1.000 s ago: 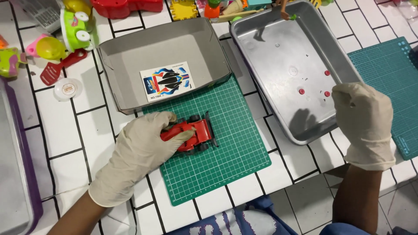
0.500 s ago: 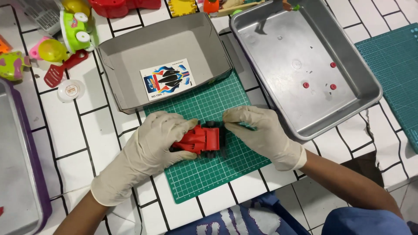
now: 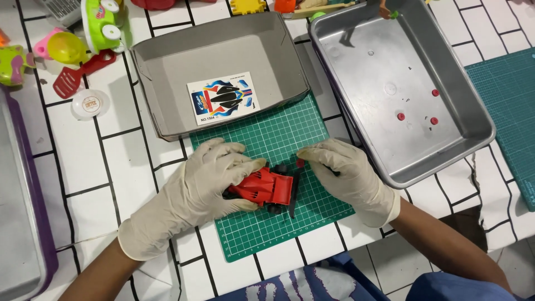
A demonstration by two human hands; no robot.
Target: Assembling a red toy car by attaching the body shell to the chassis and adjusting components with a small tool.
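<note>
A red toy race car (image 3: pixel 264 187) with black wheels and a black rear wing lies on a green cutting mat (image 3: pixel 278 128). My left hand (image 3: pixel 206 178), in a cream glove, grips the car's front end and holds it on the mat. My right hand (image 3: pixel 351 175), also gloved, rests on the mat just right of the car's rear. Its fingertips pinch a small red round piece (image 3: pixel 300 163) close to the rear wheel. A thin black item pokes out under that hand.
Behind the mat sits a grey cardboard box (image 3: pixel 161 56) holding a sticker sheet (image 3: pixel 223 97). A metal tray (image 3: pixel 473 111) at right holds small red pieces (image 3: pixel 400 116). A second green mat (image 3: pixel 507 89) lies far right, plastic toys (image 3: pixel 100 22) top left, and another tray (image 3: pixel 16 223) at left.
My right hand came from beside the metal tray across to the car and now holds a small red piece at its rear. The left hand stayed on the car.
</note>
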